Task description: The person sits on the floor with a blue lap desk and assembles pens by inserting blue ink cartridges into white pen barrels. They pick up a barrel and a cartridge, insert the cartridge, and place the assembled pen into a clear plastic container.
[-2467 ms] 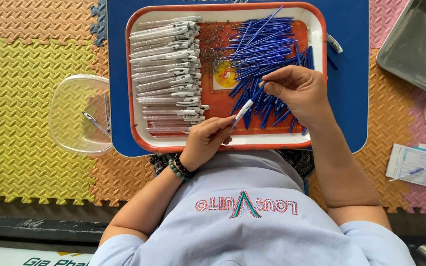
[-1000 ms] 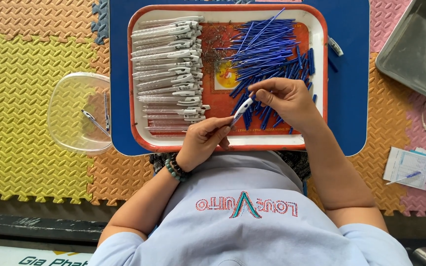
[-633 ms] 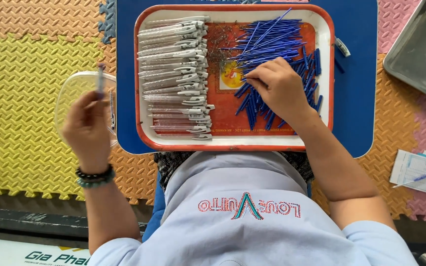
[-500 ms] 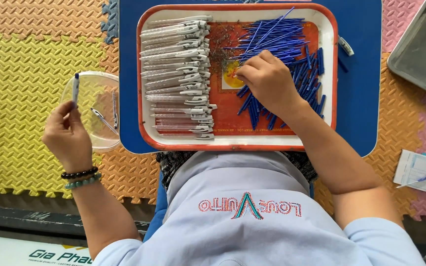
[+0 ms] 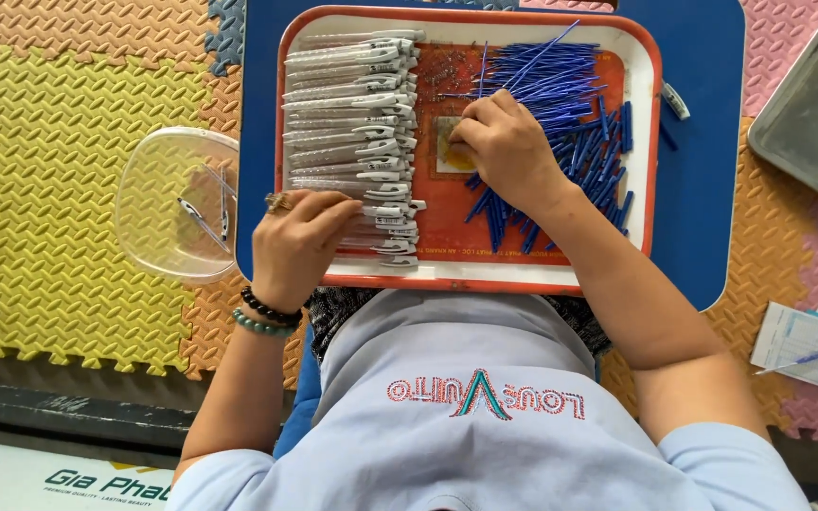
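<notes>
Tray (image 5: pixel 641 170), orange plastic with white rim: your left hand (image 5: pixel 297 241) has come back from the clear plastic bowl (image 5: pixel 158 246), where finished pens now lie, so one more is done. Its fingers curl onto the stack of white pen barrels (image 5: pixel 352 114); grip unclear. Your right hand (image 5: pixel 504 147) closes fingertips on the blue refills (image 5: pixel 570 104). Grey metal tray (image 5: pixel 811 104) well apart; nothing blocks either hand.
</notes>
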